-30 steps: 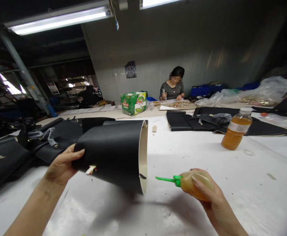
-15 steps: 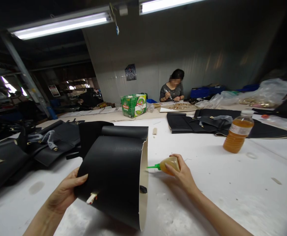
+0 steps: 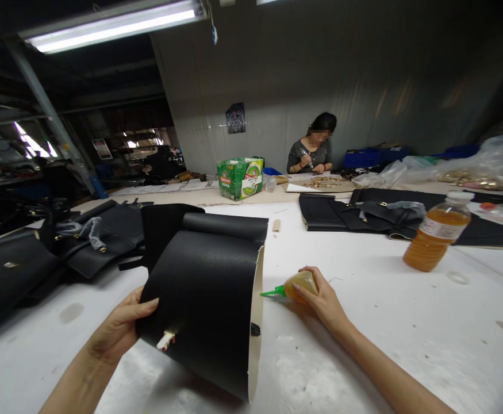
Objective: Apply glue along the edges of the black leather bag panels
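Note:
My left hand (image 3: 124, 322) grips the left side of a curved black leather piece (image 3: 203, 293), thumb on its outer face. The piece stands bent over the table, its pale lining showing along the right edge. A small pale-and-metal fitting (image 3: 166, 340) sticks out low on its face, and a dark tab shows inside the right edge. In my right hand (image 3: 322, 302) is a small squeeze bottle (image 3: 302, 287) of amber liquid, fingers wrapped round it. Its green nozzle (image 3: 273, 292) points left, with the tip close to the piece's right edge; whether it touches I cannot tell.
More black leather pieces (image 3: 104, 241) lie at left, others (image 3: 333, 214) at back right. A large bottle of amber liquid (image 3: 436, 233) stands at right on the white table (image 3: 363, 356). Behind are a green carton (image 3: 239, 179) and a co-worker (image 3: 315, 149) seated across the table.
The view has shifted slightly, so most things sit a little further right. Both hands keep their holds, and the nozzle remains close to the leather piece's right edge.

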`<state>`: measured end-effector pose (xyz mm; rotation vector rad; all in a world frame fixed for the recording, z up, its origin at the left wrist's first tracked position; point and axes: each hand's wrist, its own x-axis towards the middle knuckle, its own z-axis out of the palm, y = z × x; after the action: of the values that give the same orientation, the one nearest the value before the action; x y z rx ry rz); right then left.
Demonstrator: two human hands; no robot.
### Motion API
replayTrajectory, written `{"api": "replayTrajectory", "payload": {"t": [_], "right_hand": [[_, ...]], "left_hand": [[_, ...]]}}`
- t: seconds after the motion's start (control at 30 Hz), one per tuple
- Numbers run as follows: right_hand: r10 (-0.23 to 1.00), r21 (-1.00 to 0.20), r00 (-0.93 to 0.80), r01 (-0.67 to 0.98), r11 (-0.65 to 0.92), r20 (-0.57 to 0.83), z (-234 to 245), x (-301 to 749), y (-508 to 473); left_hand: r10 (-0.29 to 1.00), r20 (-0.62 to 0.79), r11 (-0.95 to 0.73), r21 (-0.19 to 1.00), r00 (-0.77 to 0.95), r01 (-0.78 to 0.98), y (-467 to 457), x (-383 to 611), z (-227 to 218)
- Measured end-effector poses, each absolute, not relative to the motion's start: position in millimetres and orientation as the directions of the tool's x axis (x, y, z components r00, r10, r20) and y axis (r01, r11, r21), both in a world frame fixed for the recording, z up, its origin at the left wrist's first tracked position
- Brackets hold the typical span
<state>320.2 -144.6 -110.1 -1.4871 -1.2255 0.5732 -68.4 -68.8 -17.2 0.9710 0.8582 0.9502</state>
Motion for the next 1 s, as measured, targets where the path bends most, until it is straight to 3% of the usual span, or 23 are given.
{"api": "replayTrajectory", "payload": {"t": [0.27, 0.5, 0.67, 0.87, 1.0], "right_hand": [[0.972, -0.952, 0.182, 0.290, 0.093, 0.150, -104, 316, -170], [0.931, -0.943, 0.304, 0.318, 0.099, 0.200, -108, 318, -157], [0.975, -0.958, 0.184, 0.278, 0.072, 0.126, -102, 313, -175], [0.930, -0.938, 0.306, 0.334, 0.094, 0.202, -106, 320, -162], [0.963, -0.947, 0.219, 0.308, 0.088, 0.160, -101, 315, -173]], "left_hand": [[0.922, -0.173, 0.274, 0.923, 0.346, -0.270, -65, -69, -22], [0.923, -0.191, 0.290, 0.916, 0.334, -0.278, -67, -68, -25], [0.929, -0.191, 0.280, 0.922, 0.316, -0.267, -69, -68, -24], [0.924, -0.194, 0.287, 0.922, 0.331, -0.262, -70, -67, -22], [0.920, -0.190, 0.289, 0.919, 0.342, -0.266, -69, -67, -23]]}}
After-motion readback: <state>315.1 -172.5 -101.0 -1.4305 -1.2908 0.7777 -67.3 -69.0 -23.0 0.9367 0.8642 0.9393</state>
